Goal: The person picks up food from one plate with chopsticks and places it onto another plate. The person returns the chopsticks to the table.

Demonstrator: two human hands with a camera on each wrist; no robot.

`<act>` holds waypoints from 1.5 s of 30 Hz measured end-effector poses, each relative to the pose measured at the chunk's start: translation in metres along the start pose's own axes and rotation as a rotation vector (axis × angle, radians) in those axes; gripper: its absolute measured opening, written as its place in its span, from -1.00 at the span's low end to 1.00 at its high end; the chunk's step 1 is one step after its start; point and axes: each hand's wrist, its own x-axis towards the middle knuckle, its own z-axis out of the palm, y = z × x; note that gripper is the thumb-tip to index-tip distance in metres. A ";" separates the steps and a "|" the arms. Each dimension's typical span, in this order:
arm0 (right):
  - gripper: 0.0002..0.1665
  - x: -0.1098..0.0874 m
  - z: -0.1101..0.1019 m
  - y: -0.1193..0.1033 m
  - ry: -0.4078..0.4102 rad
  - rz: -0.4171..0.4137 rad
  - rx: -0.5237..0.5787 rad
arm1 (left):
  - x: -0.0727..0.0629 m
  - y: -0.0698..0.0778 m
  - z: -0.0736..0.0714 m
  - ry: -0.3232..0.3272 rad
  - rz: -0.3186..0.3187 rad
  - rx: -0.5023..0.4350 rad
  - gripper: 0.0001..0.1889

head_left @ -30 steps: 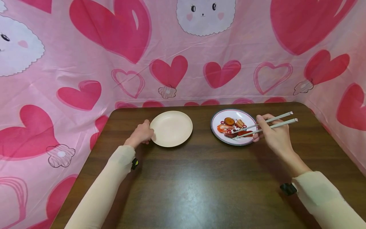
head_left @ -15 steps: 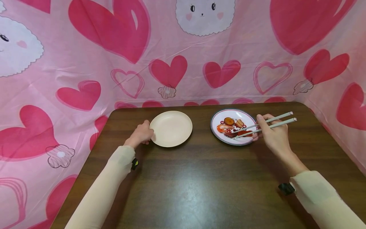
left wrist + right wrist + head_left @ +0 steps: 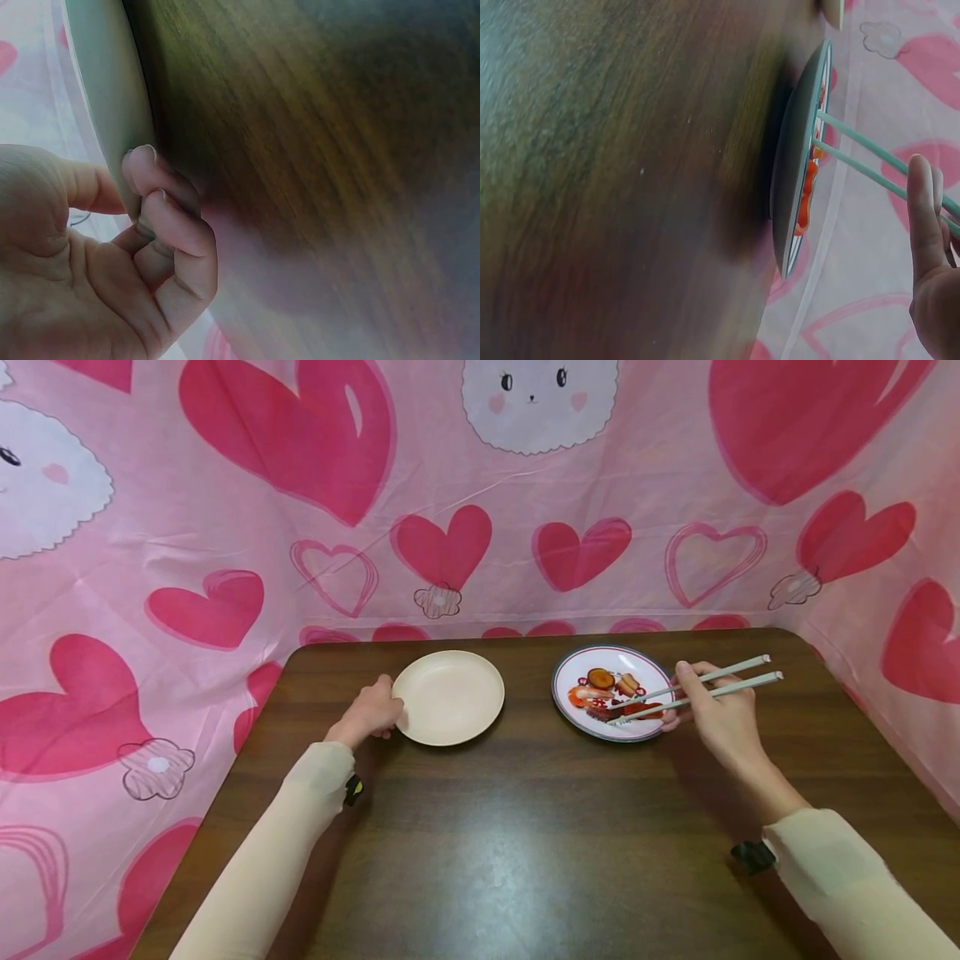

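Observation:
My left hand point(image 3: 367, 712) pinches the left rim of a plain cream plate point(image 3: 450, 697), thumb on one side and curled fingers under the edge in the left wrist view. My right hand point(image 3: 720, 710) holds a pair of pale green chopsticks point(image 3: 731, 687). Their tips reach down over a white plate point(image 3: 615, 729) with a dark blue rim, at a dark reddish food piece point(image 3: 602, 713). Around it lie an orange shrimp point(image 3: 581, 696), a round brown piece point(image 3: 601, 677), a tan layered piece point(image 3: 628, 684) and a reddish-brown piece point(image 3: 643, 711). Whether the tips grip anything is unclear.
Both plates stand near the back edge of a dark wooden table point(image 3: 480, 827), with a gap between them. A pink cloth point(image 3: 510, 485) printed with hearts hangs behind the table and along both sides.
Almost nothing differs. The chopsticks and right hand shift very slightly, with the tips staying over the same part of the patterned plate. My left hand keeps its place at the cream plate.

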 end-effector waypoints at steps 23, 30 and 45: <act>-0.54 0.008 -0.013 0.012 -0.044 0.031 0.245 | -0.004 0.003 -0.002 0.018 0.009 0.024 -0.65; -0.54 0.010 -0.013 0.015 -0.055 0.040 0.296 | -0.005 0.002 -0.001 0.019 0.009 0.023 -0.67; -0.52 0.007 -0.011 0.014 -0.016 0.066 0.333 | 0.000 -0.004 -0.003 0.013 0.038 -0.018 -0.67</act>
